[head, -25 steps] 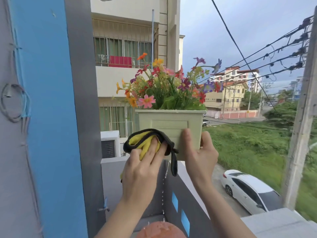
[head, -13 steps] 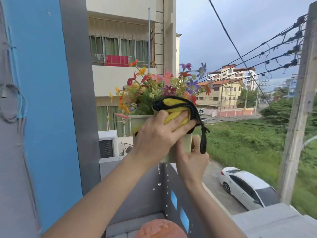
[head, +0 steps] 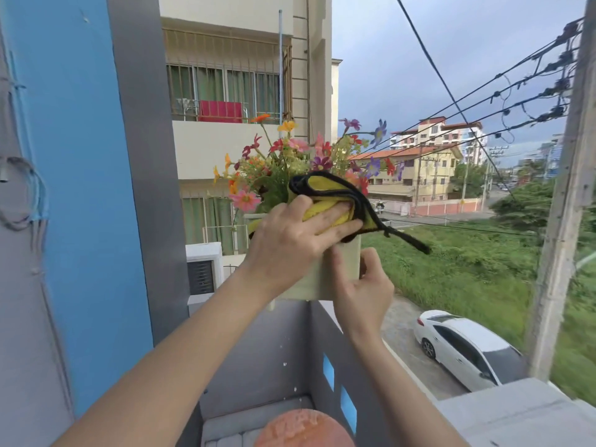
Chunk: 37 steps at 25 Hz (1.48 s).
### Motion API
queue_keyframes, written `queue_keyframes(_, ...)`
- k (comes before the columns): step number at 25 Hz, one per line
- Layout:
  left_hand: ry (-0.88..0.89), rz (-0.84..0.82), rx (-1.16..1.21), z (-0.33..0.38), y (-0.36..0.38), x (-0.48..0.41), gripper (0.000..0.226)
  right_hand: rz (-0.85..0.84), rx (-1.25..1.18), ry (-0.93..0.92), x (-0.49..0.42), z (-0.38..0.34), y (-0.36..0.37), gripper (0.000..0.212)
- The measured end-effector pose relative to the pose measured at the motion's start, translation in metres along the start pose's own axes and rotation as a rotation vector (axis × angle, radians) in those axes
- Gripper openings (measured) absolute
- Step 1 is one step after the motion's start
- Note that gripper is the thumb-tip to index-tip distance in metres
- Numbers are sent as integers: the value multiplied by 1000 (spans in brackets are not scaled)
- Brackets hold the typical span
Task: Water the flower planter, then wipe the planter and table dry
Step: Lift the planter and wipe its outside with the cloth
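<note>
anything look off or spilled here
Water drops are falling from under the planter, which the right hand holds up in the air above the balcony corner. The left hand presses the yellow cloth against its rim.

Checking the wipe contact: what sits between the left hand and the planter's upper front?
In the head view, the yellow cloth lies between the left hand and the planter; the right hand grips the planter bare.

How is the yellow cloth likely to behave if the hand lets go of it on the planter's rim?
The cloth looks floppy: it folds under the left hand and a black edge dangles loose. Bunched on the planter rim, it would probably slide off. It may be damp, since drops fall below.
</note>
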<state>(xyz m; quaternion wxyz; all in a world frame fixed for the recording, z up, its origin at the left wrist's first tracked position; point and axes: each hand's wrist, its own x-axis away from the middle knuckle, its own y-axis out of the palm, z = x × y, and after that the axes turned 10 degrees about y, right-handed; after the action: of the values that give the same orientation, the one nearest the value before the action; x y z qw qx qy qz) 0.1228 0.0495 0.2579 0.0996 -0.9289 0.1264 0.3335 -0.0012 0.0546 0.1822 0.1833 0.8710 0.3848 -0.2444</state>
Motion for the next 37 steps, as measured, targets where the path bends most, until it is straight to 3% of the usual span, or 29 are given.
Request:
queue_keyframes(5, -203, -7, -65, -6, 2, 64, 43, -18, -1, -5, -12, 4, -14, 61)
queue_keyframes(10, -78, -111, -2, 46, 1, 74, 45, -22, -6, 8, -17, 3, -13, 56)
queue_keyframes(13, -366, 45, 12, 28, 4, 58, 53, -34, -13, 3, -15, 7, -10, 58)
queue_keyframes(14, -380, 56, 38, 30, 4, 54, 50, -34, -27, 6, -15, 6, -9, 56)
queue_keyframes(18, 9, -84, 97, 61, -1, 76, 43, -20, -15, 0, -21, 0, -12, 52)
queue_keyframes(19, 6, -90, 84, 53, -2, 81, 43, -21, -13, -10, -22, -1, -13, 54)
queue_keyframes(22, -275, 5, 40, 28, 3, 68, 42, -33, -56, -6, -21, -6, -11, 52)
queue_keyframes(23, -285, 18, 34, 32, 3, 61, 41, -33, -72, 5, -21, -8, -9, 51)
queue_keyframes(27, -74, -18, 64, 61, -6, 78, 40, -48, -91, 25, -26, -7, -6, 54)
queue_keyframes(31, -227, -36, 29, 43, -4, 84, 43, -41, -98, 4, -23, -7, -8, 54)
queue_keyframes(37, 3, -179, 85, 62, 0, 115, 47, -22, -79, 26, -28, -8, -7, 53)
